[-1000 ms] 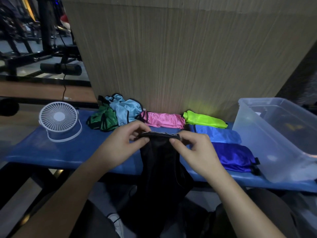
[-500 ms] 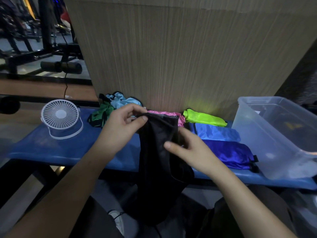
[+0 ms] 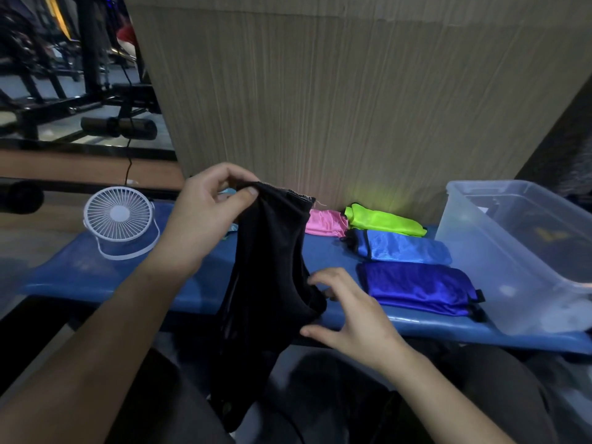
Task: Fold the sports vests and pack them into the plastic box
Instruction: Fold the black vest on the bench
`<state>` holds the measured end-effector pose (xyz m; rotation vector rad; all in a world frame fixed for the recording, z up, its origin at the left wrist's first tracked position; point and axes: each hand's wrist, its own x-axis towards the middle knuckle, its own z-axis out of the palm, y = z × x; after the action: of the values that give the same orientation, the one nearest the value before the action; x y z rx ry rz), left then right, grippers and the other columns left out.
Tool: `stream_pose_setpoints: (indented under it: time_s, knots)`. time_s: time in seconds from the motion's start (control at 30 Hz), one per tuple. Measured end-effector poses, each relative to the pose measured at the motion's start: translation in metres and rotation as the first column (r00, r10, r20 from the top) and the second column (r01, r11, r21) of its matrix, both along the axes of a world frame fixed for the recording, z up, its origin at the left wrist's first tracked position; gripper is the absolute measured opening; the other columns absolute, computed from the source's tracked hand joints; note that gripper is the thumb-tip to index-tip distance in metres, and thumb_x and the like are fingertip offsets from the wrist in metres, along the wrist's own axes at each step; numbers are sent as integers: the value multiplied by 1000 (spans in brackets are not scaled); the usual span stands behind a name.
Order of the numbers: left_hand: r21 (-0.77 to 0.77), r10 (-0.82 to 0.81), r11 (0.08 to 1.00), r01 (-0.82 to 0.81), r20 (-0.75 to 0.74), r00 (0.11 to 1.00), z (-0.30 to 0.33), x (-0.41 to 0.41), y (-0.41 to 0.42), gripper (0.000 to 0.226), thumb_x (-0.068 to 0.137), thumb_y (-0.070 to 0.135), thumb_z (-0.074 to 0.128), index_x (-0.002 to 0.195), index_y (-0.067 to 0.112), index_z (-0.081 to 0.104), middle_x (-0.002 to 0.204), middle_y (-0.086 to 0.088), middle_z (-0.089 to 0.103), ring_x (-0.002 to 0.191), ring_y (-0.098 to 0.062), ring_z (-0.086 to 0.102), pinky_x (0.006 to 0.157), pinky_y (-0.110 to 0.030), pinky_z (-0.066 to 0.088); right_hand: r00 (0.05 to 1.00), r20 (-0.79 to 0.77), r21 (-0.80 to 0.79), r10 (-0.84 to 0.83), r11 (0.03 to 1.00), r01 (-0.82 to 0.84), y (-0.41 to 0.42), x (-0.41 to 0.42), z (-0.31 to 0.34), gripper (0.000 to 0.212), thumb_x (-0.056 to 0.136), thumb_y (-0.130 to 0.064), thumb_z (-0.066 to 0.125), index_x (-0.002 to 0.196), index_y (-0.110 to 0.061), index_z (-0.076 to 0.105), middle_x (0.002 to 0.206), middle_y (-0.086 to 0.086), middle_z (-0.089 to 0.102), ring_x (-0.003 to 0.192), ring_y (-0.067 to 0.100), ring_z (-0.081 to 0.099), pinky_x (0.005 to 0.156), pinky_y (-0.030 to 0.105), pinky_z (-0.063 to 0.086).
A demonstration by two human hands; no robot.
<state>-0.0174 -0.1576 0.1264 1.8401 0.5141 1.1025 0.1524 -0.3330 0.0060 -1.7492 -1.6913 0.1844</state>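
While the left hand pinches the limp black mesh vest, right-hand fingers spread against it.

The left hand pinches the top edge of a hanging black vest above the blue bench, while the right hand touches its lower fold beside folded vests and a plastic box.

Black mesh vest hanging lengthwise over bench edge; clear plastic box far right.
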Motion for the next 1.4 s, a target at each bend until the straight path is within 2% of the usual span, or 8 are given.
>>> stream_pose_setpoints:
  time_s: [0.23, 0.37, 0.53, 0.73, 0.83, 1.17, 1.3, 1.4]
  knots:
    - [12, -33, 999, 33, -10, 999, 5, -3, 0, 23, 93, -2, 63, 88, 20, 67, 82, 10, 69, 77, -3, 62, 75, -13, 47, 942, 333, -196, 37, 980, 30, 16, 2, -5, 58, 85, -56, 63, 137, -42, 42, 120, -8, 39, 102, 22, 59, 82, 36, 48]
    - [21, -31, 999, 32, -29, 999, 6, -6, 4, 20, 93, -4, 62, 90, 16, 66, 74, 17, 67, 72, 2, 59, 72, -9, 45, 922, 385, -209, 31, 976, 55, 21, 6, 2, 38, 90, -50, 63, 121, -27, 57, 114, -4, 44, 101, 23, 58, 75, 34, 38]
    - [-2, -2, 1000, 2, -31, 1000, 1, -16, 16, 17, 93, -4, 61, 94, 12, 65, 79, 11, 68, 78, 2, 63, 77, -10, 47, 989, 142, -147, 43, 989, -22, 20, 24, 0, 25, 84, -36, 74, 97, -32, 54, 95, -18, 49, 83, 9, 54, 72, 33, 46]
    - [-46, 18, 999, -20, -50, 999, -7, -22, 28, 13, 94, -5, 59, 100, 6, 65, 86, -3, 67, 76, -2, 63, 77, -14, 49, 993, -117, -118, 16, 993, -30, 15, 34, 1, 38, 81, -26, 79, 84, -39, 43, 69, -1, 58, 65, 21, 55, 67, 45, 51]
    - [-70, 21, 997, -25, -54, 998, -9, -25, 32, 19, 94, -4, 59, 94, 13, 65, 87, -4, 67, 75, -3, 64, 74, -15, 50, 976, -215, -88, 28, 995, -47, 13, 40, -2, 32, 84, -27, 79, 85, -36, 47, 64, -4, 51, 60, 15, 44, 62, 38, 45]
    - [-58, 25, 998, -28, -53, 998, 4, -26, 49, 21, 94, -3, 60, 91, 18, 64, 73, 12, 68, 71, 0, 61, 70, -16, 47, 980, -183, 162, -78, 981, 108, 18, 49, 17, 8, 95, -18, 65, 93, -23, 58, 68, 5, 61, 64, 32, 53, 65, 40, 46]
    - [-18, 47, 999, -48, -39, 998, 23, -13, 55, 19, 94, -2, 61, 91, 17, 64, 64, 18, 64, 59, 3, 56, 55, -13, 44, 974, -201, 195, -103, 970, 143, 28, 54, 31, 9, 96, -13, 63, 91, -18, 57, 66, 5, 54, 60, 26, 42, 59, 39, 39]
    - [-16, 46, 999, -47, -44, 998, 41, 0, 63, 18, 96, -1, 60, 90, 16, 64, 60, 15, 62, 50, -2, 51, 44, -17, 44, 964, -220, 184, -147, 965, 189, 39, 61, 49, 17, 94, -12, 66, 86, -25, 58, 65, -10, 54, 51, 7, 43, 52, 22, 37]
